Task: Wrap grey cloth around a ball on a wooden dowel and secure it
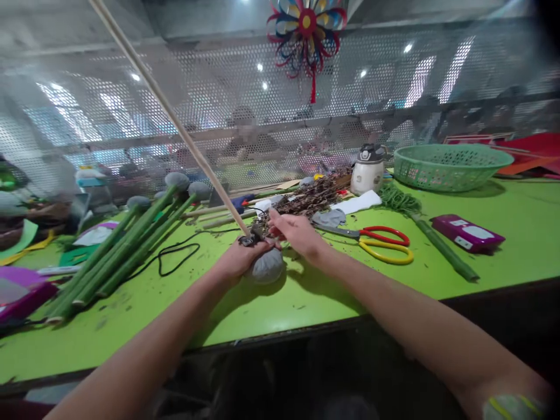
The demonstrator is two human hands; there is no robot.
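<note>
My left hand (238, 256) is wrapped round the neck of a grey cloth-covered ball (266, 267), where a long pale wooden stick (175, 119) comes out and leans up to the left. Dark material is gathered at that neck. Close beside it on the right, my right hand (301, 233) has its fingers drawn together; what they pinch is too small to make out. A black cord (179, 248) lies looped on the table and leads toward the left hand. Right of my hands are scissors (385, 242) with red and yellow handles, lying partly spread.
Green-wrapped sticks with grey ball heads (126, 251) are piled at left on the green table (332, 297). Dried brown stems (315, 195), a white bottle (367, 172) and a green basket (450, 169) stand behind. A purple packet (467, 233) lies right, before a perforated screen (210, 87).
</note>
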